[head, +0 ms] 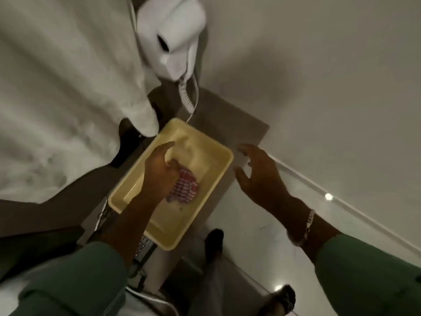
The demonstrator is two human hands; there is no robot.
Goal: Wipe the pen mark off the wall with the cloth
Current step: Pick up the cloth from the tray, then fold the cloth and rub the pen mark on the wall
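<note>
white wall [319,65] is met by pale floor [262,215]; a yellow tray [211,169] holds the checked cloth [185,189], pressed under the left hand [159,176]. right hand [259,179] is spread open beside the tray's edge, touching nothing.

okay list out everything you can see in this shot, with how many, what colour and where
Tray: one, pale yellow, centre, on a grey surface.
Cloth: one, red and white checked, inside the tray, under the left hand.
Wall-mounted dryer: one, white, top centre, with a coiled cord hanging toward the tray.
Towel or fabric: one, white, hanging at left.
Wall: off-white, right and top; no pen mark can be made out.
Floor: glossy, pale, lower right.
Bracelet: one, silvery, on the right wrist.
Sleeves: two, green, bottom corners.
Shoes: two, dark, bottom centre.
Left hand: on the cloth in the tray.
Right hand: open, fingers spread, right of the tray, holding nothing.
</note>
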